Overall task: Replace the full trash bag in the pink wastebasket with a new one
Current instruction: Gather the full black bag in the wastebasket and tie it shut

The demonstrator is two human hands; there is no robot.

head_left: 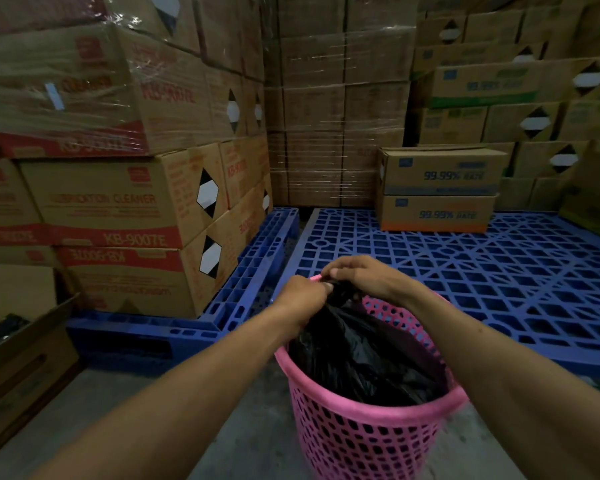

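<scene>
A pink perforated wastebasket (pixel 368 441) stands on the concrete floor just below me. A black trash bag (pixel 357 355) fills its inside. Both hands meet over the basket's far rim, pinching the gathered top of the bag. My left hand (pixel 300 297) is closed on the bunched plastic from the left. My right hand (pixel 357 275) curls over the same bunch from the right and above. The bag's neck is mostly hidden under my fingers. No other trash bag is in view.
Blue plastic pallets (pixel 465 265) lie on the floor behind the basket. Stacked cardboard boxes (pixel 118 209) rise on the left, wrapped stacks (pixel 340 116) at the back, two loose boxes (pixel 440 192) on the right pallet. An open carton (pixel 21 362) sits at the left edge.
</scene>
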